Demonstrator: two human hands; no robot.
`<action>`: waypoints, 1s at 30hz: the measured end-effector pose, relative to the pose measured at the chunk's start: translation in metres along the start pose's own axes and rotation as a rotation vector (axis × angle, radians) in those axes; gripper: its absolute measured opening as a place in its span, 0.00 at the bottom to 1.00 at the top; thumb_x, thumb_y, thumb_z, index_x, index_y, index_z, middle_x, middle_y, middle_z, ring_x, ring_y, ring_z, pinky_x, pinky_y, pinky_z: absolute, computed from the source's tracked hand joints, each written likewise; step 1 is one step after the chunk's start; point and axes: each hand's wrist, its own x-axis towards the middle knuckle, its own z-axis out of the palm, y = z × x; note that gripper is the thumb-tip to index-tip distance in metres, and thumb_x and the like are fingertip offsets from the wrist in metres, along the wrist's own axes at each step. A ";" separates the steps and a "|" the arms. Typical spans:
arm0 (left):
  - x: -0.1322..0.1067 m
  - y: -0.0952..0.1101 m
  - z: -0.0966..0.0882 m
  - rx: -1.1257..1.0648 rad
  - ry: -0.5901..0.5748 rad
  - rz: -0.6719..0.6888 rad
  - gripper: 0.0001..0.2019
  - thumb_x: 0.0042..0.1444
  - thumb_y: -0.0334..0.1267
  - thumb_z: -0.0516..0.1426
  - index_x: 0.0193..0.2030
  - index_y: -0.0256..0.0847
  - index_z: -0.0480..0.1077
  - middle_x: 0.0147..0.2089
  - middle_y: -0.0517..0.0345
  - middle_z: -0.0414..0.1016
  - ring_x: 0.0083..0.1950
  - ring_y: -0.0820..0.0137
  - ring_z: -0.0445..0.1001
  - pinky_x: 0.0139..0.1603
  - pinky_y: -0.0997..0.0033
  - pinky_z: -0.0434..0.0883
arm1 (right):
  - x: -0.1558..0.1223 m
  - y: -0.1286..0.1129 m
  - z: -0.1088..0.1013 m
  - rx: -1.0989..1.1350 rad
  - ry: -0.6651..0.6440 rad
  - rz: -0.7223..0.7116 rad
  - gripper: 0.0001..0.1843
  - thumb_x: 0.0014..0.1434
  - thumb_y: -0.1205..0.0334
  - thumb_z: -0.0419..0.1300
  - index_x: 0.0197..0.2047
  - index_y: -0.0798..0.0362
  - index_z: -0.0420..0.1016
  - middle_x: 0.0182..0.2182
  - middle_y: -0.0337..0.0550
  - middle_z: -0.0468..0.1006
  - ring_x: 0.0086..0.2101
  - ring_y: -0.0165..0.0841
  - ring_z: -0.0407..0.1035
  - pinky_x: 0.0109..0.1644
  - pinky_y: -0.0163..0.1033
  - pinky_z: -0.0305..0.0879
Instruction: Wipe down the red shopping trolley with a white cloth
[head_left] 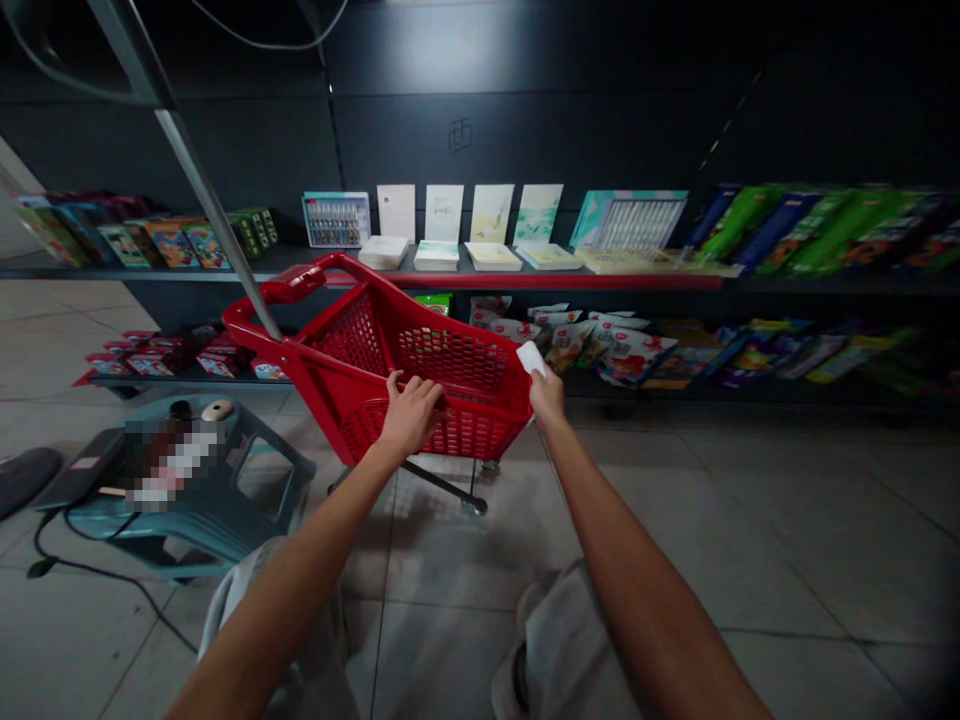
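— Dark shelves of cards and packets are running along the wall beyond both hands. What are the hands doing?
— The left hand is curling shut over the near rim of the red cart. The right hand is pinching a small white packet just right of it, at the rim's corner.
— Anything risky?
— I'm judging so: the cart is standing on wheels, so a lopsided push could send it into the stool left of the left hand, or the packet could be dropping outside the rim.

Dim overall, overhead glare on the back wall, edges blurred and warped.
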 end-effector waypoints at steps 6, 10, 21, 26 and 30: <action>0.001 0.012 0.004 0.091 -0.043 -0.016 0.14 0.66 0.32 0.53 0.56 0.45 0.71 0.54 0.47 0.78 0.59 0.54 0.70 0.73 0.42 0.52 | -0.035 -0.011 -0.024 -0.112 -0.097 0.083 0.32 0.65 0.53 0.49 0.65 0.59 0.75 0.54 0.58 0.82 0.52 0.48 0.77 0.58 0.47 0.70; 0.001 0.025 0.010 0.057 -0.088 0.091 0.30 0.59 0.26 0.54 0.69 0.43 0.62 0.64 0.47 0.73 0.65 0.55 0.67 0.73 0.45 0.54 | -0.058 -0.021 -0.041 -0.163 -0.164 0.069 0.31 0.66 0.51 0.50 0.65 0.55 0.77 0.54 0.55 0.83 0.54 0.49 0.77 0.59 0.48 0.70; 0.011 0.029 0.022 0.053 -0.063 0.036 0.21 0.64 0.37 0.57 0.64 0.47 0.68 0.57 0.47 0.76 0.60 0.53 0.68 0.69 0.43 0.58 | -0.067 -0.026 -0.051 -0.167 -0.201 0.030 0.31 0.67 0.51 0.49 0.66 0.52 0.76 0.54 0.51 0.83 0.55 0.48 0.77 0.58 0.47 0.72; 0.021 0.028 0.032 0.083 -0.040 0.015 0.19 0.65 0.37 0.57 0.63 0.47 0.69 0.56 0.47 0.76 0.59 0.52 0.68 0.69 0.43 0.59 | -0.069 -0.034 -0.045 -0.198 -0.192 -0.005 0.32 0.68 0.54 0.47 0.69 0.54 0.72 0.58 0.54 0.81 0.58 0.50 0.75 0.61 0.50 0.69; 0.032 0.023 0.040 0.116 -0.026 0.006 0.20 0.65 0.36 0.56 0.64 0.49 0.69 0.57 0.48 0.75 0.59 0.53 0.69 0.69 0.44 0.59 | -0.068 -0.036 -0.040 -0.207 -0.178 -0.086 0.31 0.68 0.58 0.47 0.71 0.51 0.70 0.60 0.51 0.79 0.59 0.48 0.75 0.65 0.49 0.68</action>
